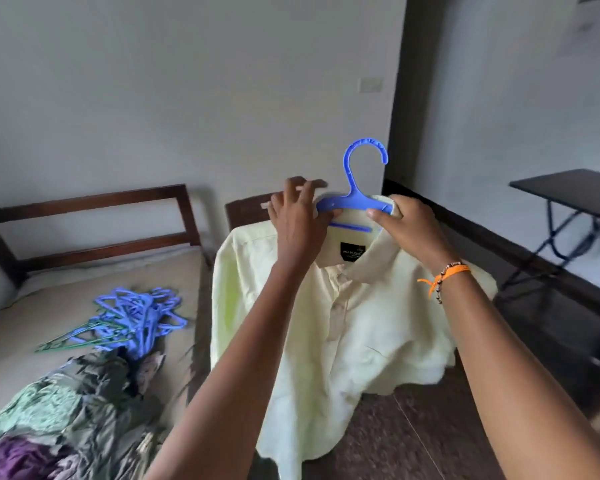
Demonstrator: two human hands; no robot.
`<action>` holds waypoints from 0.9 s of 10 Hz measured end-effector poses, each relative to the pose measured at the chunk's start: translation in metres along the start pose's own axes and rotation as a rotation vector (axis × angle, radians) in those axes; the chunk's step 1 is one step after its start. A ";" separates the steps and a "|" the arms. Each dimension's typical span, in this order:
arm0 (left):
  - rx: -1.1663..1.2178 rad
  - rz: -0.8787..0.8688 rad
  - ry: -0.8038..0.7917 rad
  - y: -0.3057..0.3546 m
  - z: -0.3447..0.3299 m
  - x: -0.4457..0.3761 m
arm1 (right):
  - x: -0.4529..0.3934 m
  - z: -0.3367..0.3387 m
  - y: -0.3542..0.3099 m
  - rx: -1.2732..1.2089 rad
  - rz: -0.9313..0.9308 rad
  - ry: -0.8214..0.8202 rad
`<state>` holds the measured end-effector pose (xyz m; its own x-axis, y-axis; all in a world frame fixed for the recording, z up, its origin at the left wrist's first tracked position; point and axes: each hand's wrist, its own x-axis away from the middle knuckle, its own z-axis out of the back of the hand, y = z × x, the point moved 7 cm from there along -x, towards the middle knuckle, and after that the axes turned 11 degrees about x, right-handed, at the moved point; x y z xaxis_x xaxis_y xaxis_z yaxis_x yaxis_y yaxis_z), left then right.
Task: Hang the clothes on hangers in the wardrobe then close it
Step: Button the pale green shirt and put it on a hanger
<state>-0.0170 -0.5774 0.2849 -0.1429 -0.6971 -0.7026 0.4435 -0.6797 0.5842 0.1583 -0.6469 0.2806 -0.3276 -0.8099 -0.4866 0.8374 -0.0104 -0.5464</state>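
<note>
Soft even daylight, no hard shadows, wide-angle bowing at edges, motion blur lower right, slight overall softness.

Hanger pile (136, 317) and clothes (70, 410) crowd bed (21, 327)

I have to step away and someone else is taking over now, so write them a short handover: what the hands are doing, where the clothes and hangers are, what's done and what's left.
Left hand: grips the left end of the blue hanger at the shirt's shoulder.
Right hand: holds the hanger's right end together with the collar.
Pale yellow shirt: on the hanger, held up in the air beside the bed, front hanging open.
Spare hangers: piled on the bed.
Other clothes: heaped on the bed, not yet hung.
Done: this shirt is nearly seated on its hanger.
Left: carry it to the wardrobe (not in view), hang the rest, close it.
</note>
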 end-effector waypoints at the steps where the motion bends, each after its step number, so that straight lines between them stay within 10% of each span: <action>1: 0.092 -0.059 0.178 0.030 -0.015 0.053 | 0.032 0.022 0.047 0.136 -0.194 0.055; 2: 0.231 -0.345 -0.048 0.067 -0.071 0.145 | 0.065 0.057 0.088 0.139 -0.360 0.169; 3: 0.012 -0.377 -0.796 0.068 -0.172 0.245 | 0.097 0.102 0.126 0.008 -0.534 0.283; 4: -0.393 0.152 -1.944 0.028 -0.218 0.357 | 0.129 0.160 0.157 -0.132 -0.644 0.409; 5: -0.180 0.016 -1.831 0.078 -0.251 0.341 | 0.160 0.219 0.197 -0.282 -0.718 0.438; 7: 0.925 0.211 -0.831 0.283 -0.272 0.229 | 0.224 0.273 0.284 -0.574 -0.820 0.248; 9: 0.983 0.331 -1.128 0.433 -0.366 0.277 | 0.270 0.340 0.363 -0.533 -0.842 0.292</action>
<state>0.4594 -0.9812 0.1945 -0.9363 -0.3392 -0.0908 -0.0877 -0.0246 0.9958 0.5225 -1.0687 0.1825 -0.8695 -0.4866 0.0851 0.0096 -0.1889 -0.9820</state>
